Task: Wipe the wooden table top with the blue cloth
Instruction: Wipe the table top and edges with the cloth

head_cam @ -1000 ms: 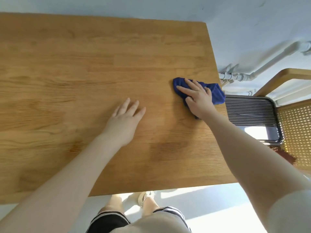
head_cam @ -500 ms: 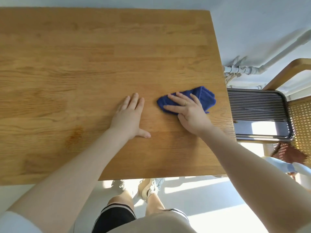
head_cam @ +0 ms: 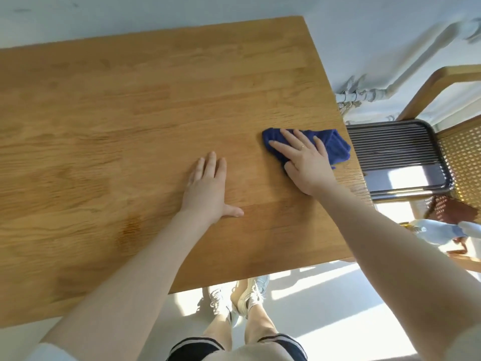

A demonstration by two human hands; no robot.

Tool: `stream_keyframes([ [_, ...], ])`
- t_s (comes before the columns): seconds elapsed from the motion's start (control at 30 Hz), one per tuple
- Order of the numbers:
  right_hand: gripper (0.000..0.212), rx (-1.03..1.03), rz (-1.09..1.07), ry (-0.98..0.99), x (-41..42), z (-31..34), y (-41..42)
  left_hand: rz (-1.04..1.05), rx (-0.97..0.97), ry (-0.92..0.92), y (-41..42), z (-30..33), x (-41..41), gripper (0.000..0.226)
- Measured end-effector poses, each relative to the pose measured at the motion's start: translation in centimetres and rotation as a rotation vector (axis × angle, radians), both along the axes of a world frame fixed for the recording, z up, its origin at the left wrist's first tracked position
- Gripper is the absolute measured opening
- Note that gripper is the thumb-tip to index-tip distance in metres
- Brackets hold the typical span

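Note:
The wooden table top (head_cam: 130,126) fills most of the head view. A crumpled blue cloth (head_cam: 333,145) lies near the table's right edge. My right hand (head_cam: 302,160) presses flat on the cloth with straight, spread fingers and covers its near left part. Flat on the bare wood to the left of the cloth rests my left hand (head_cam: 208,188), fingers straight and thumb stretched out to the right.
A chair (head_cam: 442,100) with a wooden frame and cane back stands right of the table, a dark ribbed tray (head_cam: 390,149) on its seat. White pipes (head_cam: 364,93) run along the wall behind. My legs and shoes (head_cam: 247,295) show below the near table edge.
My right hand slid the cloth left towards the left hand, then back right to the table's edge. The left hand stayed flat, its thumb spreading out. The camera view shifted.

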State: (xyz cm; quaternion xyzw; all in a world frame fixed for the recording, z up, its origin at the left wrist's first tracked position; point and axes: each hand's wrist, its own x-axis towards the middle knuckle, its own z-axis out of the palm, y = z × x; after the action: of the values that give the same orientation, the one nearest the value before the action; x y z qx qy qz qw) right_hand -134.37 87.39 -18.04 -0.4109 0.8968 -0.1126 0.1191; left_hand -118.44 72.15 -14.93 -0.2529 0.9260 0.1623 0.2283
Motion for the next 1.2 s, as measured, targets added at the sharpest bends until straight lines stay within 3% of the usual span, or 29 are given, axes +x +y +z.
stream_keyframes([
  [0.13,0.053,-0.024,-0.239,-0.003,-0.4,-0.4,-1.0,-0.035,-0.021,0.023,-0.3,-0.1,0.9,0.119],
  [0.33,0.048,-0.014,0.078,0.011,7.3,-0.6,5.6,-0.047,-0.065,-0.067,0.0,0.5,-0.2,0.122],
  [0.43,0.045,0.016,0.134,0.027,3.6,-0.6,5.5,-0.014,-0.030,-0.065,0.2,1.2,-1.2,0.119],
  [0.63,0.042,0.028,-0.060,0.075,-4.7,-0.8,3.4,0.036,0.042,0.151,4.3,1.8,-1.0,0.123],
  [0.73,0.042,-0.016,0.037,0.062,-2.9,-1.0,6.3,0.062,0.035,0.104,7.1,1.4,-0.3,0.124],
  [0.87,0.042,-0.050,0.333,0.050,0.9,-1.3,13.2,0.092,-0.017,-0.061,9.7,0.9,0.8,0.135],
  [0.97,0.043,-0.045,0.490,0.000,-0.9,-1.1,14.2,0.088,-0.089,-0.117,10.7,0.9,0.8,0.134],
  [1.03,0.046,-0.068,0.411,0.022,-2.5,-1.2,12.9,0.107,-0.098,-0.128,11.3,1.0,0.7,0.130],
  [1.13,0.046,-0.057,0.117,-0.010,-4.5,-1.0,10.2,0.137,-0.075,-0.117,11.6,0.8,0.9,0.129],
  [1.2,0.044,-0.026,0.112,0.003,-4.1,-1.1,10.0,0.149,-0.066,-0.099,11.7,0.8,1.2,0.129],
])
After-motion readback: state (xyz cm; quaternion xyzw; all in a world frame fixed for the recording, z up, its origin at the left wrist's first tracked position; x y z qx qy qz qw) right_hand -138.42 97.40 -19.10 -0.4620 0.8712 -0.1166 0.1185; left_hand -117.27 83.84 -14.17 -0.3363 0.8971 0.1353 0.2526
